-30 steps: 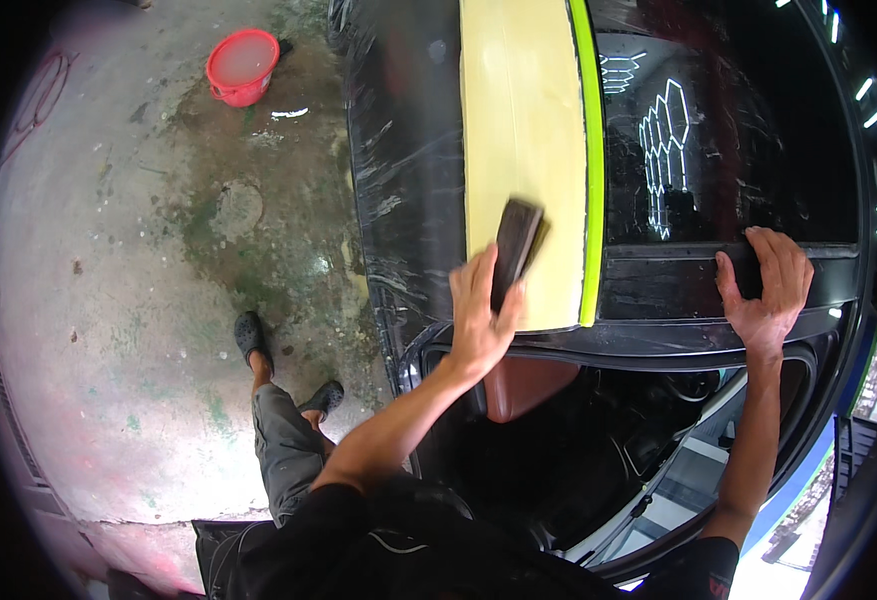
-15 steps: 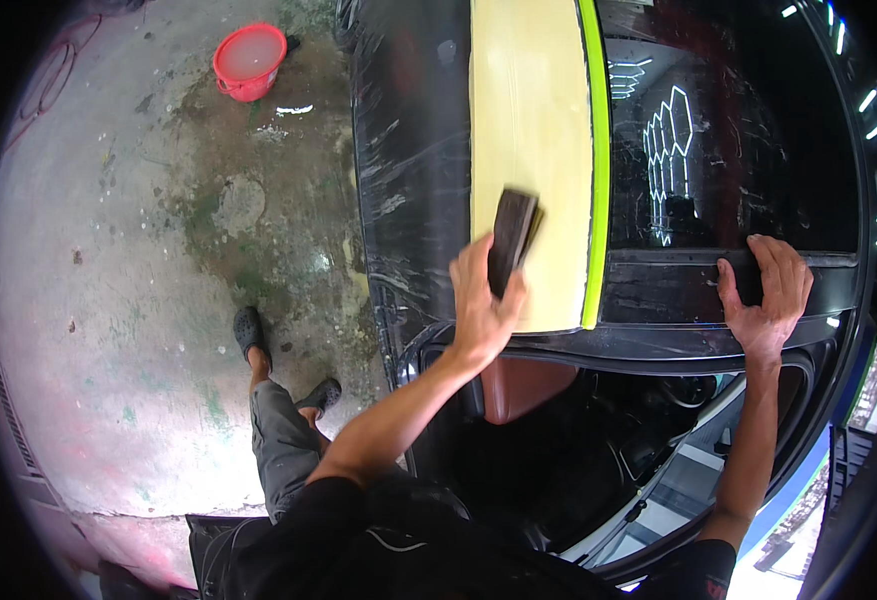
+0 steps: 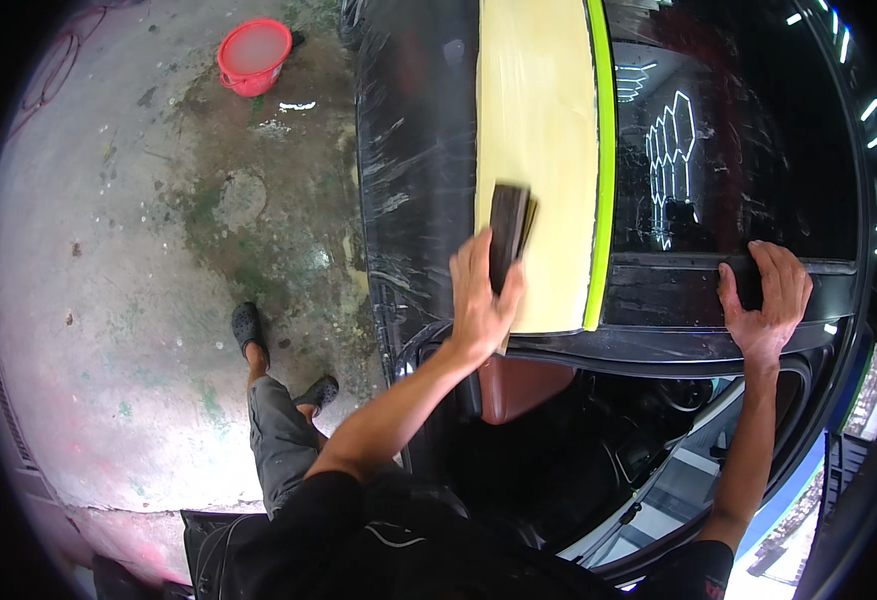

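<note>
Item: dark squeegee (image 3: 509,232), lying on the pale yellow film (image 3: 538,150) over the black car roof (image 3: 413,150); my left hand (image 3: 483,300) is gripping its near end. My right hand (image 3: 763,300) is clasping the roof's near edge, further right. Far left: red bucket (image 3: 254,55) sitting on wet concrete floor (image 3: 158,250).

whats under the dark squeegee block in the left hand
The squeegee block, held by the left hand, presses on a pale yellow film sheet laid over the black car roof. The film directly beneath the block is covered.
</note>
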Demonstrator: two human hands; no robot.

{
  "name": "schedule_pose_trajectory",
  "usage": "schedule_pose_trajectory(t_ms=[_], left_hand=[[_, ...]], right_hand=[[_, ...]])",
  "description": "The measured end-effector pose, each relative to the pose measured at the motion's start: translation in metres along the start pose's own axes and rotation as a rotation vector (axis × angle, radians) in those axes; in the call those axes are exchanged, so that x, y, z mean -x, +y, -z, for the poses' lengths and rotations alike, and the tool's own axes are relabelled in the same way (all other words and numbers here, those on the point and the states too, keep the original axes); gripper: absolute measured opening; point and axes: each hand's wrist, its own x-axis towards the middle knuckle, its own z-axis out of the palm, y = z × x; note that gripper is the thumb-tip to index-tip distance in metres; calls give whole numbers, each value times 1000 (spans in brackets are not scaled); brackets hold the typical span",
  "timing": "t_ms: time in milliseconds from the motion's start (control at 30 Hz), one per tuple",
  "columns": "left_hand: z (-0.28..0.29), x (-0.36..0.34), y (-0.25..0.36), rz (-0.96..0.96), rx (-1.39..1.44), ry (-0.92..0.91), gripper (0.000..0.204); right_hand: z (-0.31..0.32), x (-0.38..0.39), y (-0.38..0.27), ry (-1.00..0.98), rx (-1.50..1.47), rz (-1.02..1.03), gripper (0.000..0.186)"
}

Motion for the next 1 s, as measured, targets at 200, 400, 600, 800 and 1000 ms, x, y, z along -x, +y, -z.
schedule_pose_trajectory(t_ms=[200, 400, 600, 800, 1000], left_hand=[[-7, -270, -13, 191, -14, 156, 66], [-2, -49, -14, 106, 31, 34, 65], [-11, -176, -15, 183, 180, 135, 65], [-11, -220, -26, 154, 115, 128, 65], [4, 1, -11, 116, 33, -15, 67]], right_hand=[[-6, -11, -4, 17, -29, 40, 44], [-2, -1, -1, -18, 10, 18, 44], [-2, -2, 1, -15, -11, 29, 46], [-8, -7, 0, -7, 2, 42, 44], [-2, 0, 3, -13, 30, 34, 43]])
